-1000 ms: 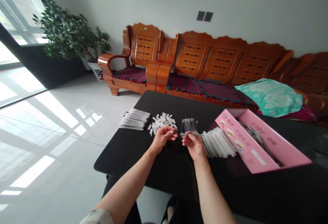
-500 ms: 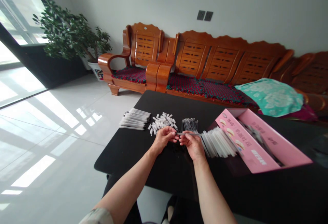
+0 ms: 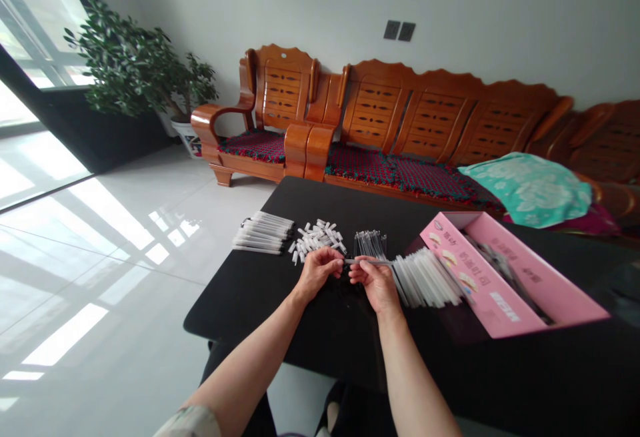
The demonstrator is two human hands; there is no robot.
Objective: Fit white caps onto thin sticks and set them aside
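Note:
Between both hands, level above the dark table (image 3: 240,297), is a thin translucent pen barrel (image 3: 353,261). My left hand (image 3: 319,272) pinches its left end; whether a small part is also in those fingers is hidden. My right hand (image 3: 376,282) is closed around the barrel farther right. Just beyond my left hand is a heap of short white pen caps (image 3: 316,238). Thin dark pen refills (image 3: 370,244) lie behind my right hand. To its right spreads a row of whitish empty barrels (image 3: 427,278). Capped pens (image 3: 265,232) are stacked at the far left.
A pink box (image 3: 500,290) with dark contents stands on the right of the table. Behind the table runs a wooden sofa (image 3: 430,110) with a turquoise cloth (image 3: 535,187) on its seat. A potted plant (image 3: 145,64) stands at the back left.
My two hands stay almost in place. The left fingers shift slightly at the barrel's end, and a little more of the barrel shows between the hands.

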